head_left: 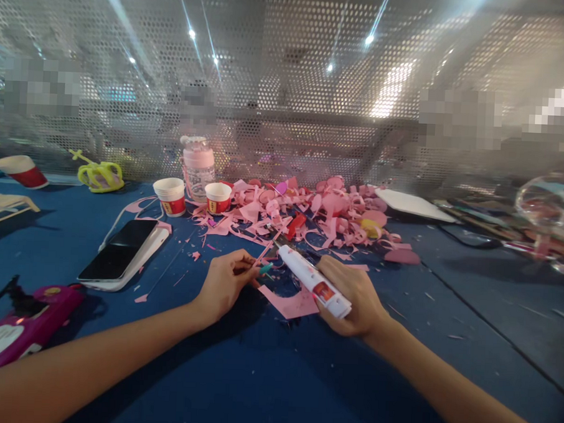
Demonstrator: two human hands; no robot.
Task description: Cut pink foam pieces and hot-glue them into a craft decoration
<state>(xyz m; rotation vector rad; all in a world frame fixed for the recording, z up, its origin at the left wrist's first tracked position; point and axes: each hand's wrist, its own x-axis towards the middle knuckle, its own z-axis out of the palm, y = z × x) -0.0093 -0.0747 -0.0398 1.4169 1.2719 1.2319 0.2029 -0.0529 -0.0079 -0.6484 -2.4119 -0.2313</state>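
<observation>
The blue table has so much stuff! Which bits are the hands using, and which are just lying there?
In use: white tube in right hand; thin pink strip in left hand; pink paper piece.

Lying about: phone, paper cups, pink bottle, scrap pile.

Open blue table (265,373) near the body; ahead, pink scraps (310,213) and cups (170,196) crowd the way; phone (121,254) blocks left.

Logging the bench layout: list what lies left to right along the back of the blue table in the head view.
Tipped red paper cup → yellow-green scissors → upright paper cup → pink bottle → small paper cup → pink paper scraps → white board.
</observation>
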